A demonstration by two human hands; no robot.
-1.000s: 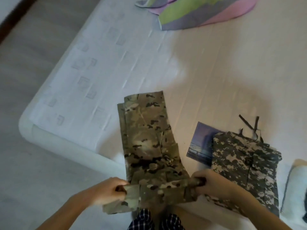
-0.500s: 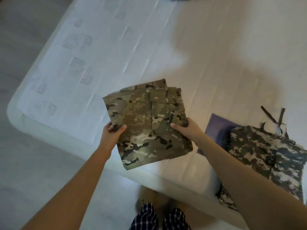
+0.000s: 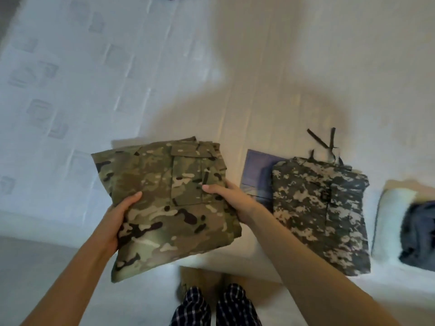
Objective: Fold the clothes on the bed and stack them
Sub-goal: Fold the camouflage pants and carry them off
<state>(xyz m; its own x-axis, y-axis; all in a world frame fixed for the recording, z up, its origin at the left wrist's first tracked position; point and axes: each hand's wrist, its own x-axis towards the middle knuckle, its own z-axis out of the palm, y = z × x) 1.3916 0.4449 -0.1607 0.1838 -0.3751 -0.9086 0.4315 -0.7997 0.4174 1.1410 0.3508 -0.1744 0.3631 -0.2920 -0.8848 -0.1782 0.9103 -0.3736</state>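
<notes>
Over the bed's (image 3: 259, 67) near edge, both hands (left (image 3: 117, 222), right (image 3: 231, 201)) grip the folded camo (image 3: 164, 201), which judging by the layout next needs setting squarely on the grey stack (image 3: 322, 208).

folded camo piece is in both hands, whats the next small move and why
Probably carry the brown camo garment right onto the grey camo garment: it is already folded, held by left hand and right hand, and the grey one lies folded on the bed.
</notes>
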